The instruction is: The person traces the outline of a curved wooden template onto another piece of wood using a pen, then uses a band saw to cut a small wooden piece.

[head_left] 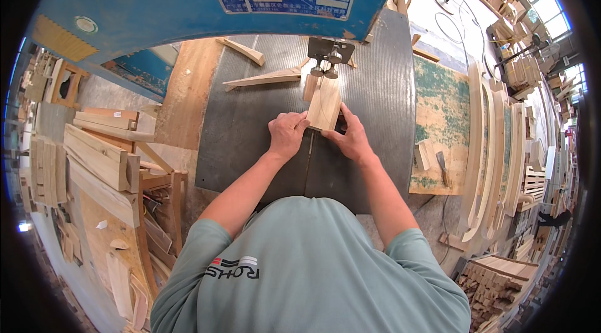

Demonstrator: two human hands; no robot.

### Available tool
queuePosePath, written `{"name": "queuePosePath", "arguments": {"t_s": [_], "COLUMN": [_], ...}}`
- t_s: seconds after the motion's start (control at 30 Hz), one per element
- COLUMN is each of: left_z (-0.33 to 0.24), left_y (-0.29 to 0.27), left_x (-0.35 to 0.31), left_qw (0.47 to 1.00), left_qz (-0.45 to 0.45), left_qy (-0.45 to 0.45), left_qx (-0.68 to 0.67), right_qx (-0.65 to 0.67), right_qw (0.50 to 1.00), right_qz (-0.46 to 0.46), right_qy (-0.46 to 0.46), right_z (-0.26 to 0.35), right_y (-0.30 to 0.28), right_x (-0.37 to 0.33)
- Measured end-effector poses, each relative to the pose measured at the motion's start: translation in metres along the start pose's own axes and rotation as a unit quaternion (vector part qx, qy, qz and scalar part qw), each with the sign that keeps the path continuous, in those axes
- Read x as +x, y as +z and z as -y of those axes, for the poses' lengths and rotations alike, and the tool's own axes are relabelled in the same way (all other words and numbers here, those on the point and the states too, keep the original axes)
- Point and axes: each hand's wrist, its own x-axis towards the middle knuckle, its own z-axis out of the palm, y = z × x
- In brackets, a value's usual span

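Note:
A pale wooden block (323, 107) with a curved line drawn on its top lies on the dark ribbed metal table (256, 133) of a bandsaw. Its far end is at the saw's blade guide (328, 57), whose round metal rollers hang just above. My left hand (288, 134), fingers curled, presses on the block's near left corner. On the other side, my right hand (350, 136) grips the right edge, its thumb at the near end. The blade itself cannot be made out. A narrow slot runs from the block toward my body.
The blue saw body (188, 14) arches over the table's far side. Wood offcuts (263, 77) lie left of the guide. At right, a worn green-and-wood board (441, 120) holds a small block and a brush-like tool (443, 167). Stacked lumber (100, 158) stands at left.

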Motion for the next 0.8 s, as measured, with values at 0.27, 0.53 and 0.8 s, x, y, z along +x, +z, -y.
{"name": "queuePosePath", "arguments": {"t_s": [0.27,0.53,0.8], "left_z": [-0.003,-0.004,-0.002], "left_y": [0.019,0.016,0.014], "left_x": [-0.011,0.003,0.017], "left_qw": [0.997,0.996,0.997], "left_qz": [-0.050,-0.072,-0.065], "left_qy": [-0.040,-0.050,-0.040], "left_qx": [0.044,0.017,0.018], "right_qx": [0.103,0.134,0.109], "right_qw": [0.994,0.989,0.992], "right_qz": [-0.041,-0.022,-0.050], "right_qy": [0.022,0.055,0.049], "right_z": [-0.029,-0.011,-0.017], "right_y": [-0.011,-0.008,-0.006], "right_x": [0.040,0.046,0.055]}}
